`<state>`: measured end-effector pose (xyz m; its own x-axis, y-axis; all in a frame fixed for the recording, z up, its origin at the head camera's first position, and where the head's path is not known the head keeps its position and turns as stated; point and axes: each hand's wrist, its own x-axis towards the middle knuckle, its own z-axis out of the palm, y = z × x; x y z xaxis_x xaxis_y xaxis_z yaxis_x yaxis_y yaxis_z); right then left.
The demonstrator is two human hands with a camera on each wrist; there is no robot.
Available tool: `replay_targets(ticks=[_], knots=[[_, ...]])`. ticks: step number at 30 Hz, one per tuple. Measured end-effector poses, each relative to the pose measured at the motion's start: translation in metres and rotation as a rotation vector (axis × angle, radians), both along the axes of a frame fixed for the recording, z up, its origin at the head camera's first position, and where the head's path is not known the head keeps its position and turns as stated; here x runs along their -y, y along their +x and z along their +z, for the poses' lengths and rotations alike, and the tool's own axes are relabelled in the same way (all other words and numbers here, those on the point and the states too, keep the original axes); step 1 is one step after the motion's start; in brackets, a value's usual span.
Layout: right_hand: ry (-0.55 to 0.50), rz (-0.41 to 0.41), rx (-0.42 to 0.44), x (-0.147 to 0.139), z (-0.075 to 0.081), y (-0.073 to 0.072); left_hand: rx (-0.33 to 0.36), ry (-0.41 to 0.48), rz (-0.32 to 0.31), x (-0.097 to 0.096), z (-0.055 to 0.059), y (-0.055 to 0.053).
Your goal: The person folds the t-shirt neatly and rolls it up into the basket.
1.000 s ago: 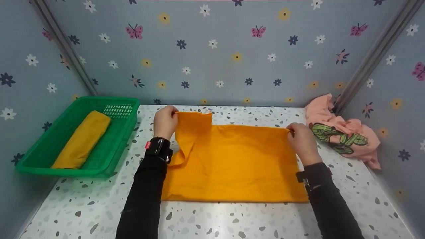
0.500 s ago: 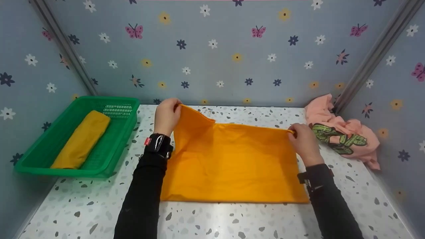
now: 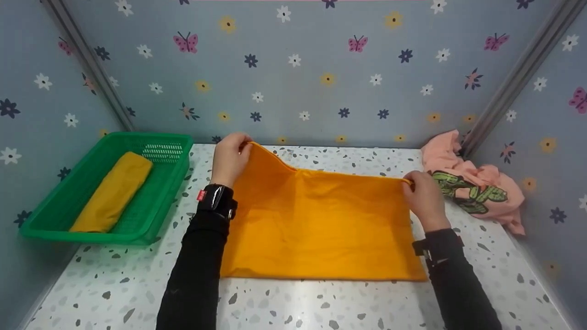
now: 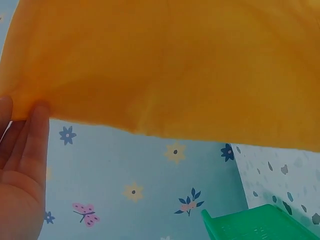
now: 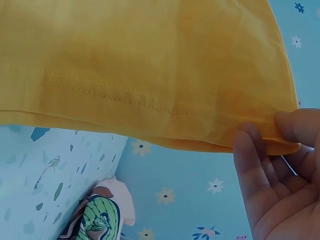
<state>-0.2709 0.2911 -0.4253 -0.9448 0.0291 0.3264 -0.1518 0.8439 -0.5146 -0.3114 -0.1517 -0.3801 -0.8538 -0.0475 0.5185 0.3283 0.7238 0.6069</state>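
Observation:
An orange garment (image 3: 339, 224), folded into a wide rectangle, lies on the speckled table with its far edge lifted. At its far left corner the left hand (image 3: 230, 158) pinches the edge, raised higher than the rest. The right hand (image 3: 424, 199) pinches the far right corner. In the left wrist view, the thumb and fingers (image 4: 39, 132) hold the cloth's corner at the left side. A double-stitched hem (image 5: 115, 97) shows in the right wrist view, its end between the thumb and fingers (image 5: 250, 160) of the right hand.
On the left stands a green plastic basket (image 3: 158, 201) with a rolled mustard-yellow cloth (image 3: 114, 195) in it. A crumpled pink cloth with a cactus print (image 3: 481, 183) lies at the right back corner. Patterned walls (image 3: 302, 91) enclose the table (image 3: 284, 302) on three sides.
The left hand has lifted its corner up and away, and the flap that was folded over at the left has straightened out. The right hand has shifted slightly right, still gripping.

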Motion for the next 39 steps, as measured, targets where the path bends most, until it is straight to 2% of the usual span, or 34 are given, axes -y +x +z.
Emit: replay_targets(ticks=[9,16,22,31,36,39], knots=[[-0.020,-0.032,0.019,-0.006,0.002,0.002,0.006,0.110,0.045,0.009,0.005,0.003],[-0.047,-0.042,0.030,-0.009,0.008,0.004,-0.006,0.139,0.038,0.014,0.007,0.001],[-0.057,-0.031,0.025,-0.009,0.010,0.004,0.014,0.153,0.050,0.015,0.007,0.004],[-0.051,-0.019,0.062,-0.008,0.007,0.004,0.038,0.129,0.060,0.017,-0.002,0.009],[-0.029,-0.001,0.059,-0.009,0.003,0.004,0.088,0.117,0.075,0.016,-0.008,0.012],[-0.010,0.011,0.041,-0.009,0.001,0.004,0.085,0.105,0.068,0.018,-0.011,0.014]])
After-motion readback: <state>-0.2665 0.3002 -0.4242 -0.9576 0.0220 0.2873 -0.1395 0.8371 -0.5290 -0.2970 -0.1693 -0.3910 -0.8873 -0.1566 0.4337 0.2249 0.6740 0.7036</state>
